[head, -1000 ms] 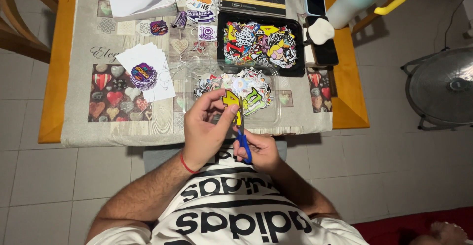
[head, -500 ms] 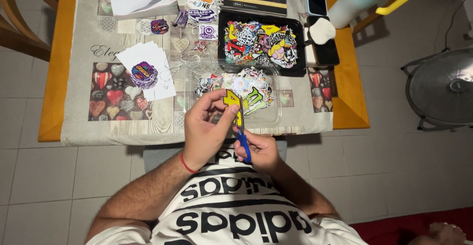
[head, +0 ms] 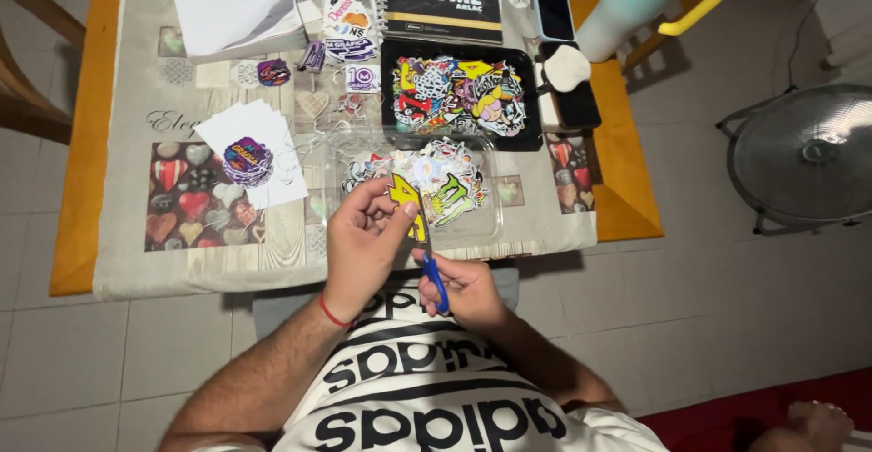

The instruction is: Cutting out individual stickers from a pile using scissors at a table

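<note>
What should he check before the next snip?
1. Left hand grips the yellow sticker: ok.
2. Right hand holds the blue scissors: ok.
3. Blades meet the sticker edge: cannot tell, too small.
4. Left fingers clear of the blades: cannot tell.
5. Clear tray of cut stickers sits just ahead on the table: ok.
6. Black tray of stickers lies flat behind it: ok.

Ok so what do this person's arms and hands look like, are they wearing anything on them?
Both forearms are bare, with no sleeves reaching them and no gloves. The left hand has a thin red band around its wrist. The right hand shows no band, watch or ring that I can make out. The short-sleeved shirt is white with black stripes.
</note>
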